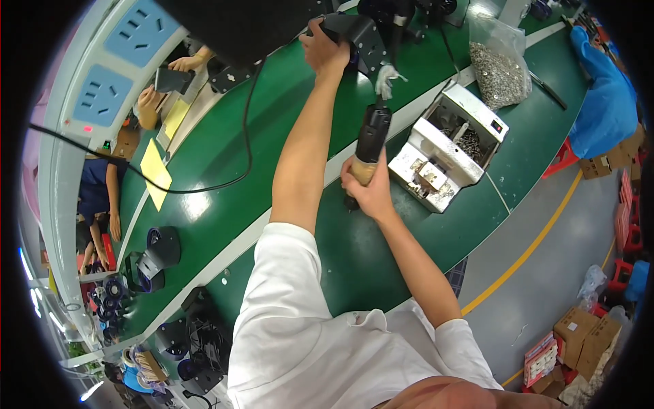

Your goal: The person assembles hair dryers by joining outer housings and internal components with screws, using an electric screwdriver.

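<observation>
My right hand [368, 189] is wrapped round an electric screwdriver [374, 129], black with a tan band at its grip. The tool lies lengthwise above the green table, its far end near a scrap of white wrapping [387, 80]. Farther up, my left hand [323, 49] grips the edge of a black housing [361, 39] with small holes in its side; some of the fingers are hidden by it. To the right of the screwdriver stands a white screw feeder [458, 144], with loose screws [467, 142] in its open tray.
A clear bag of small metal parts [499, 73] lies behind the feeder, beside a black rod [548, 91]. A black cable [249, 146] crosses the left side near a yellow sheet [156, 174]. Black housings [158, 251] sit at left. A co-worker's hand [185, 63] works across the table.
</observation>
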Tool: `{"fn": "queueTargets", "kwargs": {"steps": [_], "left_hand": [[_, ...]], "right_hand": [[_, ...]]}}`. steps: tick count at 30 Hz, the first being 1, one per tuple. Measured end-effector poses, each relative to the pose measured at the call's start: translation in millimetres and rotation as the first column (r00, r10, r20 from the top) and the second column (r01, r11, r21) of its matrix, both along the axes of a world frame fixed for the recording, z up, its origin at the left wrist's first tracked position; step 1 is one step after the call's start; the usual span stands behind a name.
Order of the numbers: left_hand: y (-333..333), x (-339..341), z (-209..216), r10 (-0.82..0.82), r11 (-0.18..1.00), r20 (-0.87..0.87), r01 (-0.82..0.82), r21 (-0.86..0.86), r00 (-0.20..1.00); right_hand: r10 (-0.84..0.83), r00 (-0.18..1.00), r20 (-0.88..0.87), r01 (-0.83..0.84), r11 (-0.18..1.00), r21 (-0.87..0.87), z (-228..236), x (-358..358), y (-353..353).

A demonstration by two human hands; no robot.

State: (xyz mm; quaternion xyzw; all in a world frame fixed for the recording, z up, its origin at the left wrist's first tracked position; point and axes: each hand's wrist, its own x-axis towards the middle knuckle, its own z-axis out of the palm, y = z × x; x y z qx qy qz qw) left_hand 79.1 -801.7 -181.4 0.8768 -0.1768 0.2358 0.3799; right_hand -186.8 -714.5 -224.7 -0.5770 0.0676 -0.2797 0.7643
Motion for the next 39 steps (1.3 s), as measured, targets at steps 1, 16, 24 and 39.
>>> {"fn": "queueTargets", "kwargs": {"steps": [1, 16, 24, 39], "left_hand": [[5.2, -3.4, 1.2, -0.036, 0.999, -0.049, 0.035, -0.026, 0.998], [248.3, -198.4, 3.9, -0.522, 0.828, 0.149, 0.541, -0.148, 0.84], [286.0, -234.8, -6.0, -0.797, 0.597, 0.082, 0.801, -0.039, 0.598], [280.8, -240.7, -4.4, -0.79, 0.572, 0.156, 0.804, -0.161, 0.593]], "right_hand": [[-0.004, 1.0, -0.002, 0.004, 0.997, 0.075, 2.3, -2.4, -1.7], [-0.361, 0.932, -0.014, 0.36, 0.931, -0.057, 46.4, -125.9, 16.9], [-0.456, 0.815, 0.357, 0.559, 0.779, -0.282, 103.5, -70.3, -32.9], [-0.358, 0.905, 0.228, 0.412, 0.87, -0.269, 123.4, -59.3, -10.2]]}}
